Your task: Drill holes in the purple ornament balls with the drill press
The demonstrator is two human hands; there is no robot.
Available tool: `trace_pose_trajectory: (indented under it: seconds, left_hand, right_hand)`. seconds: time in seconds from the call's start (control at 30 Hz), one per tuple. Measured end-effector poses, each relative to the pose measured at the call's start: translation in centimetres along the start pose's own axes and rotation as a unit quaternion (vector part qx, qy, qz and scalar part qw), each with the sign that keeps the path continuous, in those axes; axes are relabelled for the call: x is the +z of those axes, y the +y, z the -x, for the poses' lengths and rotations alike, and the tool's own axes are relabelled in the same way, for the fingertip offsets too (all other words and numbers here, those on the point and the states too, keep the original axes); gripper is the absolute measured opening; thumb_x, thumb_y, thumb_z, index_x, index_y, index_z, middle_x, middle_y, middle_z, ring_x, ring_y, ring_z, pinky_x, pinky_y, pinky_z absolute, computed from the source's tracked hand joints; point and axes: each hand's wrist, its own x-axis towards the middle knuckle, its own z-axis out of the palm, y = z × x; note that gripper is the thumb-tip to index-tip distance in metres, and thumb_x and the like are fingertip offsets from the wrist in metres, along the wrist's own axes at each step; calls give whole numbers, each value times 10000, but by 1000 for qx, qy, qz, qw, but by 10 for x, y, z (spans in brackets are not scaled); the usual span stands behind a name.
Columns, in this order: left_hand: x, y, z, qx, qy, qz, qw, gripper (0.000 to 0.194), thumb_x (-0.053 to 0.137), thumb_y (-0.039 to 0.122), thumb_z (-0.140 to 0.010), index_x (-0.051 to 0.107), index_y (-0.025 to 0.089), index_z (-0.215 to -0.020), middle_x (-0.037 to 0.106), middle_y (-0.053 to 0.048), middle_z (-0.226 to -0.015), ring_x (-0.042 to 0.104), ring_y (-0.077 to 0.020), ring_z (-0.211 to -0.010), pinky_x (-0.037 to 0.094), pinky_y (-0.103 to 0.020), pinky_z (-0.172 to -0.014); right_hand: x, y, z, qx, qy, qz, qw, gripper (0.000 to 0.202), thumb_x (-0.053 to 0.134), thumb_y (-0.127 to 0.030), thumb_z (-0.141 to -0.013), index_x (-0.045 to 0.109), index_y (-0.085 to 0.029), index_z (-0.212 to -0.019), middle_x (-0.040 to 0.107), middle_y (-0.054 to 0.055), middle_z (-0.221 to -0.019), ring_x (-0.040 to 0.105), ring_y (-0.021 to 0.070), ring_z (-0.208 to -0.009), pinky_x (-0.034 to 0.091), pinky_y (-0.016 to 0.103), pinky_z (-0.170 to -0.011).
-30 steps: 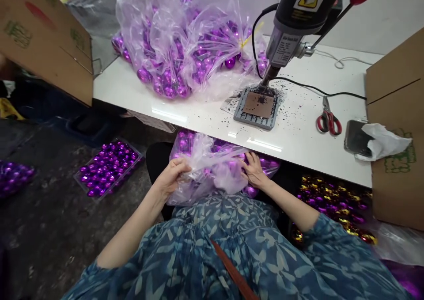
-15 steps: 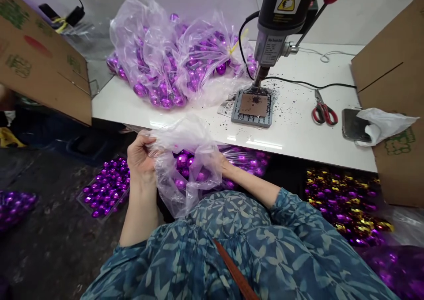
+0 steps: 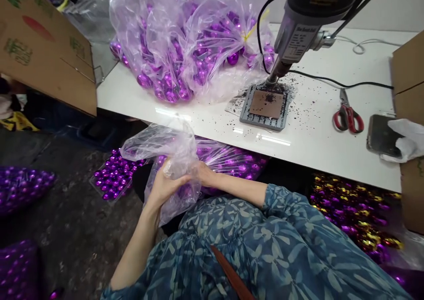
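Note:
A clear plastic bag (image 3: 228,158) of shiny purple balls lies across my lap, partly under the table edge. My left hand (image 3: 168,180) wraps round the bag's gathered neck, thumb across the front. Close against it, my right hand (image 3: 205,174) grips the same bunched plastic from the other side; its fingertips are hidden behind the film. The loose mouth of the bag flares up and to the left above both hands.
On the white table (image 3: 205,119) are filled bags of purple balls (image 3: 172,57), a bench drill (image 3: 291,39), red-handled scissors (image 3: 347,114) and a phone (image 3: 380,134). Cardboard boxes (image 3: 46,48) flank it. A tray of purple balls (image 3: 114,176) sits on the floor at left.
My hands have come together and drawn the open bag mouth closed into a bunched neck. The balls seen through the opening are now mostly covered. The view has shifted slightly.

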Motion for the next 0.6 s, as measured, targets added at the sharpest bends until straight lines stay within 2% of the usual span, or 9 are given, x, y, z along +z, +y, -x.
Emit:
trace_pose_trajectory:
  seconds: [0.1, 0.2, 0.27, 0.37, 0.43, 0.5, 0.53, 0.6]
  left_hand:
    - [4, -3, -7, -35, 76, -10, 996, 365, 934, 358, -488, 749, 172, -742, 746, -3, -727, 669, -181, -686, 548, -278, -660]
    - [-6, -7, -14, -103, 192, 101, 971, 260, 857, 275, -483, 701, 178, -668, 698, 46, -636, 604, -129, -581, 505, -243, -577]
    - [-13, -9, -13, -163, 237, 168, 943, 265, 839, 207, -472, 699, 178, -695, 712, 57, -646, 621, -128, -573, 538, -245, -581]
    - [-18, -15, -7, -241, 252, 216, 912, 269, 816, 129, -509, 702, 177, -747, 732, 61, -664, 652, -133, -572, 607, -265, -627]
    - [-19, -20, -3, -262, 248, 241, 901, 272, 811, 107, -553, 710, 175, -796, 740, 63, -683, 665, -126, -573, 635, -267, -665]
    - [-19, -26, -3, -254, 237, 276, 896, 310, 813, 93, -595, 730, 179, -880, 766, 61, -741, 691, -119, -596, 653, -260, -709]
    - [-20, -30, -4, -250, 228, 298, 893, 326, 813, 93, -617, 737, 184, -921, 778, 57, -773, 708, -119, -615, 658, -254, -728]
    - [-20, -40, -11, -269, 200, 349, 875, 311, 806, 115, -673, 742, 189, -968, 787, 41, -801, 738, -131, -644, 666, -251, -756]
  right_hand:
    - [3, -8, -6, -14, -21, -1, 1000, 472, 633, -512, -1016, 657, -142, -1309, 689, 101, -1292, 675, 144, -1192, 640, 372, -1078]
    - [-7, -10, 10, -24, -10, -3, 1000, 489, 629, -522, -1016, 654, -150, -1332, 680, 108, -1336, 667, 156, -1240, 626, 399, -1125]
    - [-21, -2, 42, -1, 27, 0, 1000, 520, 638, -541, -1006, 650, -152, -1351, 667, 113, -1378, 651, 176, -1301, 606, 436, -1172]
    - [-46, 21, 118, 120, 147, 17, 982, 495, 623, -545, -1010, 666, -172, -1332, 648, 120, -1427, 611, 195, -1379, 567, 482, -1241]
    - [-59, 38, 173, 228, 242, 26, 943, 502, 614, -551, -1012, 659, -171, -1338, 641, 124, -1431, 610, 196, -1370, 574, 479, -1228]
    - [-68, 54, 214, 326, 325, 24, 887, 519, 622, -553, -1008, 647, -171, -1358, 633, 125, -1440, 611, 196, -1366, 576, 472, -1223]
    - [-71, 62, 226, 368, 361, 17, 857, 538, 629, -549, -1006, 633, -162, -1380, 630, 125, -1442, 614, 201, -1367, 578, 474, -1216]
    - [-74, 80, 234, 436, 414, -8, 799, 553, 632, -543, -1006, 618, -158, -1403, 630, 125, -1440, 622, 202, -1359, 586, 468, -1204]
